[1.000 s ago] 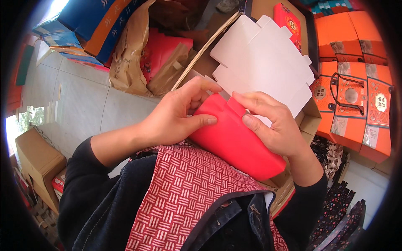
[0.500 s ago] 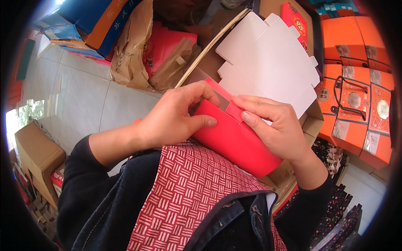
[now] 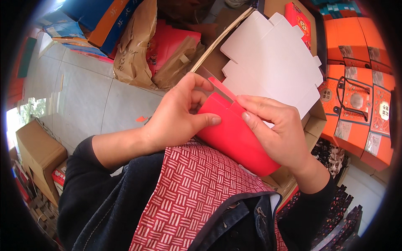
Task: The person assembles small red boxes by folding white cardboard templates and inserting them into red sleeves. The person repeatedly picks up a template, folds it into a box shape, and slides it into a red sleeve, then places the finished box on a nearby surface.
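A red cardboard box (image 3: 238, 134), partly folded, is held in front of my apron between both hands. My left hand (image 3: 180, 111) grips its left end, thumb flat on the front face and the fingers curled behind, largely hidden. With thumb and index finger, my right hand (image 3: 278, 129) pinches a small flap at the top edge and holds the right side. A narrow red top flap (image 3: 222, 88) stands up from the rear edge, leaving a gap at the open end. Behind lies a flat white card blank (image 3: 268, 62) with cut tabs, resting over an open brown carton (image 3: 312, 129).
Orange gift boxes (image 3: 351, 96) with black handles are stacked at the right. At the far left stand blue boxes (image 3: 79, 21), and brown paper wrapping (image 3: 134, 54) lies around red card pieces (image 3: 176, 46). A brown carton (image 3: 39, 146) sits on the tiled floor (image 3: 83, 92).
The left index finger has come out of the box's open end and bent back beside it. The front panel's top corner now shows. The right hand keeps its pinch.
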`<action>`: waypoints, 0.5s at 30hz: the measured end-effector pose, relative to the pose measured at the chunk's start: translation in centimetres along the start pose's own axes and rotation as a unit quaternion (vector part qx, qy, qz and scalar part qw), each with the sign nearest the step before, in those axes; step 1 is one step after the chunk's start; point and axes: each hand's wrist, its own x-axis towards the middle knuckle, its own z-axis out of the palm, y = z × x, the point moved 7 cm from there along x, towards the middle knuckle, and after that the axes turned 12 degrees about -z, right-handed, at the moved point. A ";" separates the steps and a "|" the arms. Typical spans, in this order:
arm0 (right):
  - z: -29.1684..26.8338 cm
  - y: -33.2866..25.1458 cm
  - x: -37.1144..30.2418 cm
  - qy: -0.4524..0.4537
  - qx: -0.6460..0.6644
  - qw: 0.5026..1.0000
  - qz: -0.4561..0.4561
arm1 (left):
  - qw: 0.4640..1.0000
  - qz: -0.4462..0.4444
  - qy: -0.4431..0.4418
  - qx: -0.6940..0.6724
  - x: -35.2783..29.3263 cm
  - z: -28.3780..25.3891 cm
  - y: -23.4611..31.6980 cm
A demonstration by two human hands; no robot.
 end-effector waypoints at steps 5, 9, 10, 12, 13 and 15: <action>0.0 -0.2 -0.1 0.011 0.009 1.000 0.006 | 0.997 -0.041 -0.050 -0.036 0.4 0.2 -0.3; 0.1 -0.3 -0.2 0.013 0.013 1.000 0.018 | 0.998 -0.043 -0.028 -0.036 0.5 0.1 -0.2; 0.1 -0.3 -0.3 0.013 0.016 0.999 0.024 | 0.998 -0.044 -0.025 -0.036 0.5 0.2 -0.2; 0.2 -0.7 -0.3 0.011 0.001 1.000 0.005 | 0.997 -0.042 -0.016 -0.067 0.6 0.1 -0.4; 0.3 -0.9 -0.3 0.010 -0.006 1.000 -0.005 | 0.996 -0.041 -0.011 -0.082 0.7 0.1 -0.6; 0.6 -1.1 -0.3 0.018 -0.024 0.999 -0.032 | 0.995 -0.006 0.001 -0.101 0.8 0.2 -0.6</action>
